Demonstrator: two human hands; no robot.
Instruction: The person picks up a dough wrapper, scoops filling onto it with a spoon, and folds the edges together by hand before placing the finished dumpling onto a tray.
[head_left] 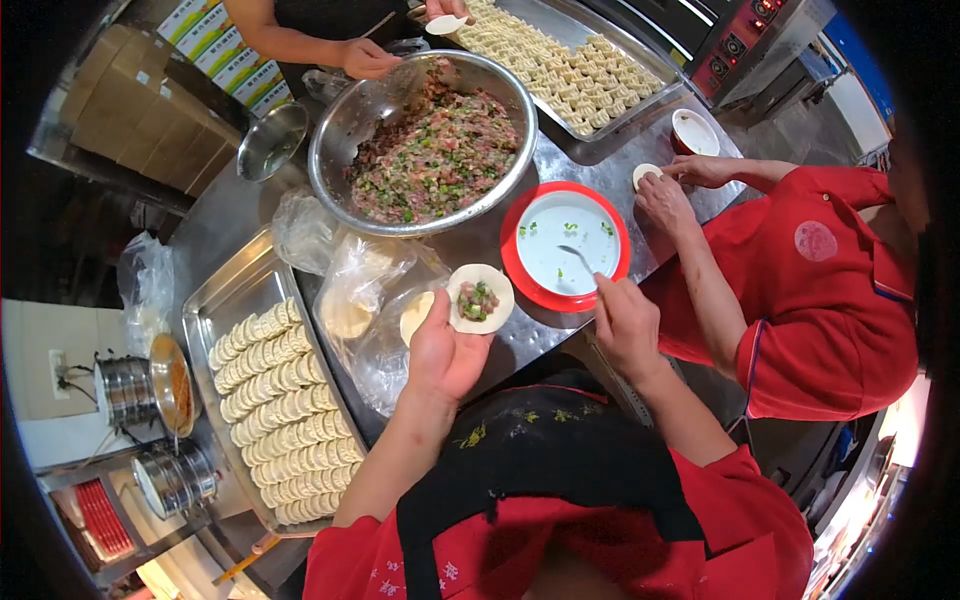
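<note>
Cradling a round dumpling wrapper (480, 298) with a dab of meat filling on its half-open palm and fingers, the left hand (445, 350) sits just left of the red-rimmed bowl (565, 245). The right hand (625, 322), closed in a pinch on a spoon handle (580, 258), reaches over that bowl's near rim, the spoon tip resting inside it. Beyond the bowl stands a big steel bowl of minced filling (430, 150); to its far left lies a tray of folded dumplings (275, 400), and to its right a co-worker's hands (665, 195) hold another wrapper.
</note>
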